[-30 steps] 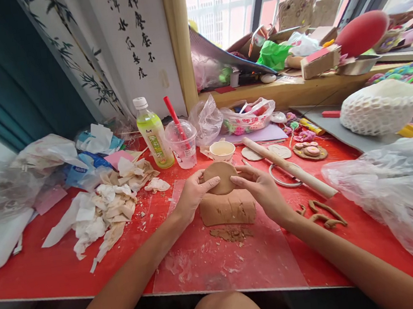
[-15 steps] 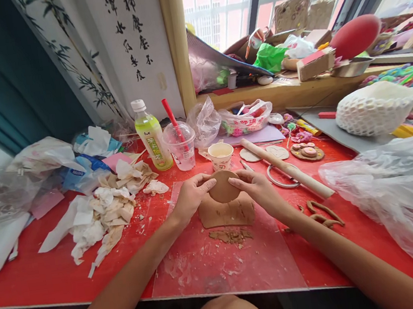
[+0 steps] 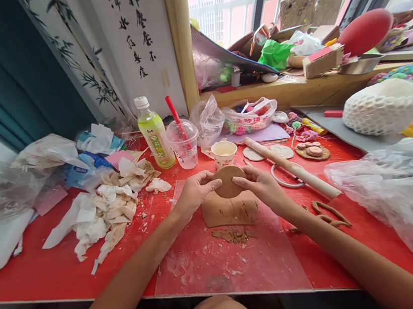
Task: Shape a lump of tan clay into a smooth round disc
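A flat round disc of brown clay (image 3: 228, 184) is held up by its two sides, thumbs on the near face. My left hand (image 3: 195, 192) pinches its left edge and my right hand (image 3: 261, 183) its right edge; the fingers behind it are partly hidden. Below the disc, a block of brown clay (image 3: 231, 213) lies on a clear plastic sheet (image 3: 222, 274). Clay crumbs (image 3: 234, 235) are scattered just in front of the block. Directly behind the disc stands a paper cup (image 3: 224, 153) with pale liquid inside.
To the right lie a rolling pin (image 3: 295, 169), a metal ring (image 3: 280, 181), clay strips (image 3: 330, 214) and a large plastic bag (image 3: 399, 200). Crumpled tissues (image 3: 103, 211) cover the left side. A drink bottle (image 3: 155, 136) and a plastic cup with a red straw (image 3: 185, 147) stand behind.
The view has shifted slightly, so everything sits a little further right. Both hands still hold the clay disc, which appears slightly more tilted back.
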{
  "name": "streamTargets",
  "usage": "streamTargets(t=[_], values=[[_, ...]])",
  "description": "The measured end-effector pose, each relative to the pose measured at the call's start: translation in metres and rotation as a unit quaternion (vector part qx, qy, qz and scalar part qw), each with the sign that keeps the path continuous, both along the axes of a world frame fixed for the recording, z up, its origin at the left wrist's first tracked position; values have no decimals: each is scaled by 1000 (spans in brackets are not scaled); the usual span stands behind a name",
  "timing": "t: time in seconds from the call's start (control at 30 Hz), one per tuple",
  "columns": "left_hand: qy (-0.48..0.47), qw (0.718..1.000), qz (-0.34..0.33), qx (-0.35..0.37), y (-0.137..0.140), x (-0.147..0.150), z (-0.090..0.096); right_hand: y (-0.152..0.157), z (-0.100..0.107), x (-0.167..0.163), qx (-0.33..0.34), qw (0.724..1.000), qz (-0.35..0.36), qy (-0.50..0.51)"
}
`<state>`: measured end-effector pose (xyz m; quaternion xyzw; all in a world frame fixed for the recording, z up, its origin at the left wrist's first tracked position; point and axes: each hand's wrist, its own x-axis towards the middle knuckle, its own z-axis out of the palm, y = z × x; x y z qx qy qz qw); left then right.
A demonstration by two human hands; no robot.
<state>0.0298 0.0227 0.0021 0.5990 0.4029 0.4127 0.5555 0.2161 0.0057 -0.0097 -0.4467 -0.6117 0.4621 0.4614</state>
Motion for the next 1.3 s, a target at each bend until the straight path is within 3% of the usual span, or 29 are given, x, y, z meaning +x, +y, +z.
streamTargets(t=[0.1, 0.3, 0.5, 0.67, 0.83, 1.0, 1.2, 1.3], values=[[-31, 999, -36, -13, -1, -1, 3, -1, 4, 0, 0, 1000, -10, -15], [-66, 998, 0, -8, -1, 1, -4, -5, 9, -3, -11, 1000, -5, -8], [-129, 991, -22, -36, -2, 3, -8, -7, 12, -3, -15, 1000, 5, 11], [-108, 993, -26, -46, -2, -2, -3, -8, 11, -3, 8, 1000, 20, -18], [18, 999, -15, 29, 1, -3, 5, -12, 2, -8, 26, 998, 55, -23], [102, 994, -25, 33, 2, -2, 1, -14, -4, -9, 19, 996, 47, -74], [-7, 999, 35, -6, -1, -1, -1, -7, -6, -8, -28, 997, 62, -25], [-10, 999, 6, -31, 1, -2, 0, -5, -4, -6, -36, 997, 49, -43]])
